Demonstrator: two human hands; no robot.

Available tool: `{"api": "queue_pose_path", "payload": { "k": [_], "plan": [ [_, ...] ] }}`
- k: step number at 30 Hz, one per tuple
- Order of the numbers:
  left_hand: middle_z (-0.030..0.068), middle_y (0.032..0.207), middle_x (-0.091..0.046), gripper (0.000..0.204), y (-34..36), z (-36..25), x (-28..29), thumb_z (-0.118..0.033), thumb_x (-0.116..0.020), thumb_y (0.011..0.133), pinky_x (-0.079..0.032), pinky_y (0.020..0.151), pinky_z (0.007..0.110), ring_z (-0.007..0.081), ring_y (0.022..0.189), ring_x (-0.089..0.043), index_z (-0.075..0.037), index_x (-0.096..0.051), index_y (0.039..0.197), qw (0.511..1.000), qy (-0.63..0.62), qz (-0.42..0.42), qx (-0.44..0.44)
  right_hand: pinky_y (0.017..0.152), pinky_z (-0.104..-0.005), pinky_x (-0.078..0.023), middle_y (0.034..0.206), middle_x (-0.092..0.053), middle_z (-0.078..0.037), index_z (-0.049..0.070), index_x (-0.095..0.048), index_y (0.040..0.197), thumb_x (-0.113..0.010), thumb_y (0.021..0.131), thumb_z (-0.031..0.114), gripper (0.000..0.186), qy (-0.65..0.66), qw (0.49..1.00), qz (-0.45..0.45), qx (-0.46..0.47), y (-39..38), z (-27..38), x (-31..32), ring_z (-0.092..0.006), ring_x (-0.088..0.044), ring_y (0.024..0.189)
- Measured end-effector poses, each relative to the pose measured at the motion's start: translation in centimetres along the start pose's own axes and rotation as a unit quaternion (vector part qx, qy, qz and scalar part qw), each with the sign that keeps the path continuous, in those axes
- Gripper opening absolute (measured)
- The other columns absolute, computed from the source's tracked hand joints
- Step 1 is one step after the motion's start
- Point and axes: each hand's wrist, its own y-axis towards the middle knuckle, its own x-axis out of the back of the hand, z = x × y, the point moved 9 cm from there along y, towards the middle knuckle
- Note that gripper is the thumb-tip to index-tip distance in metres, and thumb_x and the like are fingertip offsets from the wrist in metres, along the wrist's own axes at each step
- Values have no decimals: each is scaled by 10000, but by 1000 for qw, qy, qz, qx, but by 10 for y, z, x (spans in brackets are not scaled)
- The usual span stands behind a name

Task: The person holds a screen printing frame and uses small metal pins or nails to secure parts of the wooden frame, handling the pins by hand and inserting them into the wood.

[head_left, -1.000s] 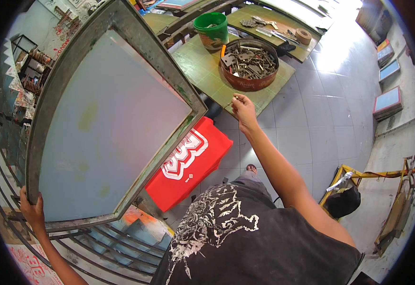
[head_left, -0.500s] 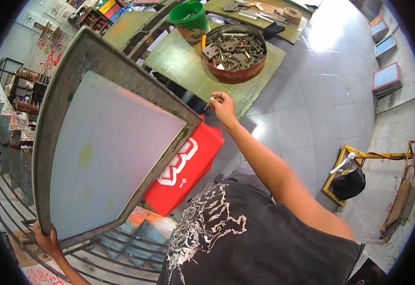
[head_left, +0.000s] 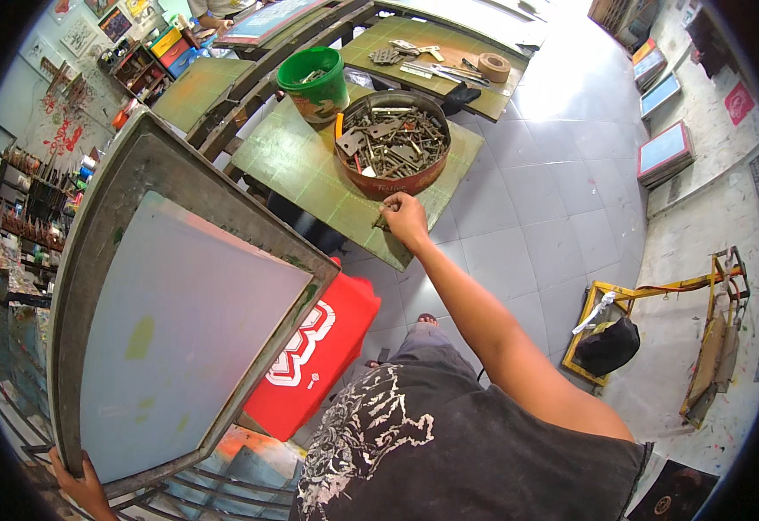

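Nearer to the round tin now, the right hand has moved away from the corner of the big frame, and the whole view has shifted so that more of the back of the room shows. The right thumb and fingers are pinched close together on a small metal piece, which is too tiny and dark to tell just what it is. This hand is over the low corner of a green board, just below the tin. The tin is dark red, stands on the board and is full of metal bits in a messy heap. A green bucket stands behind it, to the left. The left hand is low down at the left, with its thumb and fingers bent around the bottom corner of the frame, holding it. The frame is gray and stands tilted on the left side, with a pale blue sheet inside that has a few yellow-green spots. A red cloth with a white print sticks out from behind the frame's right edge. Farther back, a roll of tape and some tools lie on another green board. Over on the right, a black bag is by a yellow metal stand on the gray floor.
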Motion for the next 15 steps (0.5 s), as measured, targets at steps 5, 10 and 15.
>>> {"api": "queue_pose_path", "payload": {
  "k": [5, 10, 15],
  "plan": [
    [208, 1351, -525, 598, 1, 29, -18, -232, -678, 887, -198, 1148, 488, 396, 1272, -458, -8, -445, 1391, 995, 100, -26, 2, 681, -323, -510, 810, -700, -99, 36, -705, 928, -761, 753, 195, 242, 4, 999, 10, -41, 12, -13, -3, -208, -657, 724],
    [195, 1374, -516, 623, -1, 15, -10, -224, -699, 875, -248, 1132, 469, 363, 1289, -462, -6, -440, 1399, 991, 112, -67, 34, 661, -332, -509, 795, -705, -83, 23, -696, 896, -774, 747, 199, 243, 200, 974, 78, -65, 16, -28, -9, -184, -662, 709],
    [182, 1384, -516, 599, 9, -36, 13, -204, -698, 877, -336, 1079, 406, 321, 1286, -476, 2, -457, 1385, 998, -24, 1, 52, 704, -409, -507, 822, -670, -136, 58, -676, 936, -742, 780, 208, 226, -54, 992, 84, 79, 15, 14, 30, -313, -651, 796]
  ]
}}
